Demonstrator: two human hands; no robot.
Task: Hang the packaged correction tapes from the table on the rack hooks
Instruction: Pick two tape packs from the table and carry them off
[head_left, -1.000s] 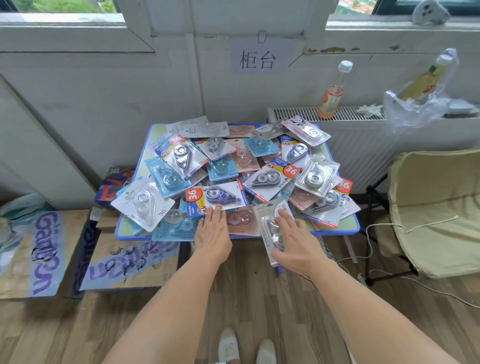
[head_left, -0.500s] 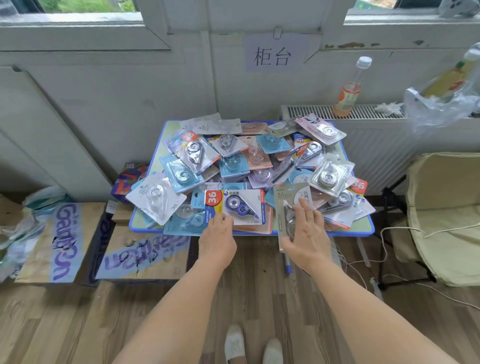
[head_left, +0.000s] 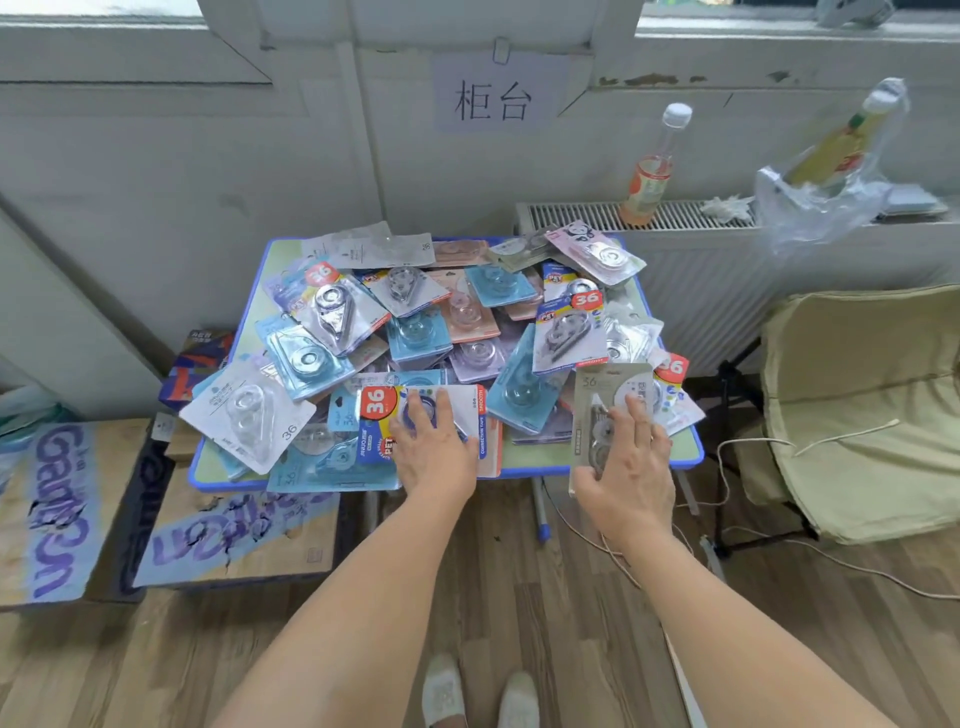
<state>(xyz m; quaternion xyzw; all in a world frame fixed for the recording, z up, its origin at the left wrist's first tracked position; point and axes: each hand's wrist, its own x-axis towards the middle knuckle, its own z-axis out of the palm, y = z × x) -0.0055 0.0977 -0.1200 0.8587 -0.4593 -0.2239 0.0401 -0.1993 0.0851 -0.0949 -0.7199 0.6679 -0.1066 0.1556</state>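
Left hand (head_left: 434, 457) lay flat on a white-carded correction tape pack (head_left: 423, 415) with a red "36" badge, at the front edge of the table (head_left: 535, 457); fingers straight and slightly spread across the blister, the card showing beyond the fingertips and to both sides. Right hand (head_left: 626, 478) held a grey-carded pack (head_left: 605, 410) near the front right corner, fingers (head_left: 636, 421) extended over its face, thumb at the card's lower left edge; the lower end overhung the table front. Loose packs (head_left: 415, 332) heaped over most of the tabletop. A bottle (head_left: 652, 171) stood on the radiator (head_left: 571, 215) behind.
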